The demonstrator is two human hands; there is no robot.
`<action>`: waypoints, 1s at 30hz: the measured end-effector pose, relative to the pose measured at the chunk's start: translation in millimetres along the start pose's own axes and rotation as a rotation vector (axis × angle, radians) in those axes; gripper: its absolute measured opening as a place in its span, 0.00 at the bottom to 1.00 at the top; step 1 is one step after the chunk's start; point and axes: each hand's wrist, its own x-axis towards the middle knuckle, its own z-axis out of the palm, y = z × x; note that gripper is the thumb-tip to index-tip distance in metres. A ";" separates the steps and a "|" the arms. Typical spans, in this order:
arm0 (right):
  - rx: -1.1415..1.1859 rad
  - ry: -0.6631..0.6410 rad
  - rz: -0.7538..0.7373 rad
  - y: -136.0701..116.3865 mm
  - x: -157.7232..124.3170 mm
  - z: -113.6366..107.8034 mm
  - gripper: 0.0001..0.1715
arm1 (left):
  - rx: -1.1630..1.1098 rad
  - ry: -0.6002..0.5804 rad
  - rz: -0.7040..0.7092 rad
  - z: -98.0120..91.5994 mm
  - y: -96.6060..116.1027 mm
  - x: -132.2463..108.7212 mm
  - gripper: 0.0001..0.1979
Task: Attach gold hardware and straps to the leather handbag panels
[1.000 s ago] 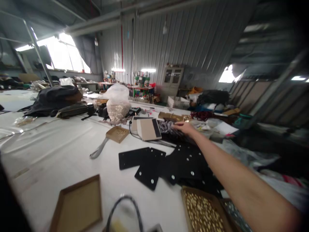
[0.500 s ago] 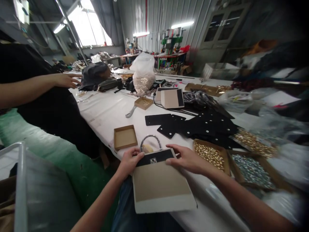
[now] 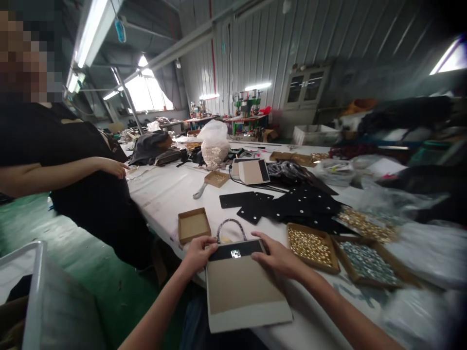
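A beige handbag with a black top band tilts over my lap at the table edge. Its square metal clasp sits in the middle of the band, and a curved handle, seemingly wrapped in film, stands up behind. My left hand pinches the top left corner, thumb on the band. At the top right corner, my right hand grips the edge with its thumb in front and the other fingers partly hidden behind. Something yellowish beneath the handle is mostly covered.
Beyond the bag is an open cardboard box. To the right stand boxes of gold and silver metal pieces. Black panels lie farther back. Another person stands at left, near a white bin.
My view has tilted upward, showing more ceiling and the other person's upper body. That person's forearm has lowered. Both my hands keep hold of the handbag, which has turned slightly.
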 end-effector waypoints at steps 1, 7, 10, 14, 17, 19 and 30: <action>-0.004 0.015 0.009 0.7 -0.7 2.2 0.49 | 0.046 0.014 0.024 0.1 3.1 1.0 0.18; -0.001 0.089 0.021 0.9 -7.5 9.8 0.48 | 0.193 0.148 0.071 1.8 21.3 -18.6 0.15; -0.010 0.134 0.025 4.5 -12.8 14.7 0.47 | 0.193 0.265 0.045 1.4 16.9 -42.4 0.23; -0.008 0.183 -0.016 13.4 -9.7 23.4 0.45 | 0.147 0.321 -0.033 -0.9 4.9 -64.1 0.35; -0.038 0.260 -0.067 9.3 -6.6 27.4 0.44 | 0.048 0.184 -0.103 0.6 4.0 -65.6 0.34; -0.087 0.389 -0.123 -4.3 -21.0 28.0 0.40 | -0.032 0.054 -0.148 5.1 9.5 -68.2 0.32; -0.071 0.886 -0.142 -12.0 -177.4 40.8 0.21 | -0.041 0.156 -0.273 15.3 -16.2 -65.0 0.45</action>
